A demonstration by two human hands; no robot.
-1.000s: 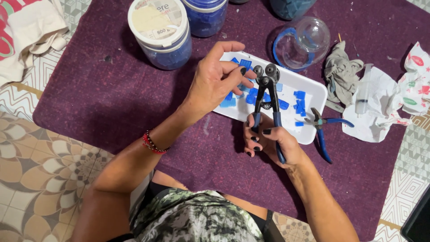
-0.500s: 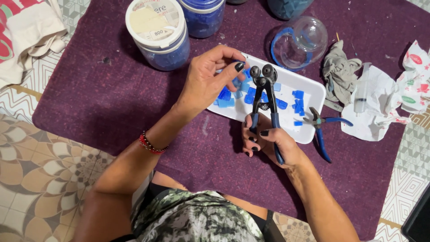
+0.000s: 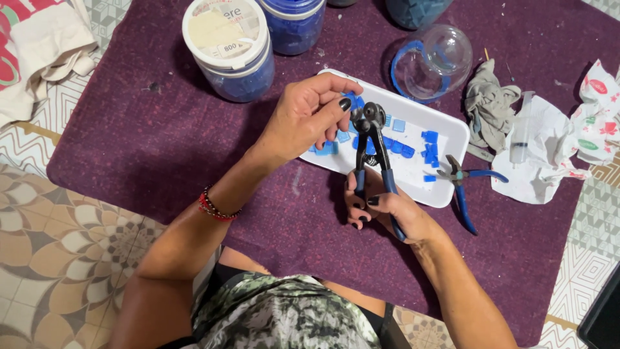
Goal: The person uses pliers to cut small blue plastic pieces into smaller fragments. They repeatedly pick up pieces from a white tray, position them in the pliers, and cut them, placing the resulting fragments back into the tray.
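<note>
Your right hand [image 3: 381,210] grips the blue-handled wheeled nippers [image 3: 371,152] above the white tray [image 3: 452,132]. Your left hand [image 3: 307,119] pinches a small blue tile [image 3: 352,101] at the nipper wheels, over the tray's near-left part. Blue pliers [image 3: 462,184] lie touching the tray's right edge.

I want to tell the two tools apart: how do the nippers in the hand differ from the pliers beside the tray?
The wheeled nippers are held upright in the right hand, above the white tray; the small pliers lie flat on the purple cloth, untouched. The nippers have two round wheels at the head; the pliers have pointed jaws. Both have blue handles.
</note>
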